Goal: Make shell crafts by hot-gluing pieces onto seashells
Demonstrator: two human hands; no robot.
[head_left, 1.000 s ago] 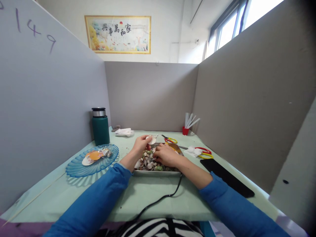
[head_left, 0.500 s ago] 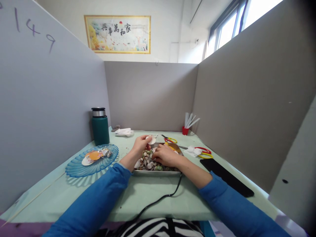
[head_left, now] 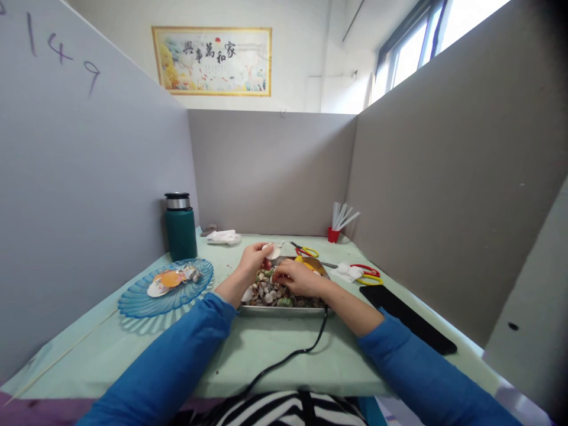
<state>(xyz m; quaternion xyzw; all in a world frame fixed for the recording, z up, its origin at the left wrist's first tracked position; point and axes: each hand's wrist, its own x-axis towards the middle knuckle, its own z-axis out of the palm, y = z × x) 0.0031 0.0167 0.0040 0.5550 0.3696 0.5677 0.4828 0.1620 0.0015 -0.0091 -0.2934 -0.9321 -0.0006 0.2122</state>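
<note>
My left hand (head_left: 252,262) is closed on a pale, fan-like seashell (head_left: 271,251), pinched between thumb and fingers above the tray's back left. My right hand (head_left: 298,277) reaches over the metal tray (head_left: 284,312) with fingertips bent together among the small shells (head_left: 268,294). Whatever those fingertips hold, if anything, is too small or hidden to make out. Mixed small shells and greenish bits fill the tray's front. Part of a yellow-orange object (head_left: 299,259) shows behind my right hand; its kind is unclear.
On the left stand a blue glass plate (head_left: 133,300) bearing shells and a green bottle (head_left: 180,234). To the right lie scissors (head_left: 307,251), red-and-yellow handles (head_left: 370,273), white tissue (head_left: 347,271) and a black slab (head_left: 406,318). A red cup (head_left: 333,235) holds white sticks. A black cord (head_left: 288,357) crosses the front.
My right hand has shifted slightly left and up over the shells. My left hand keeps the shell in nearly the same place.
</note>
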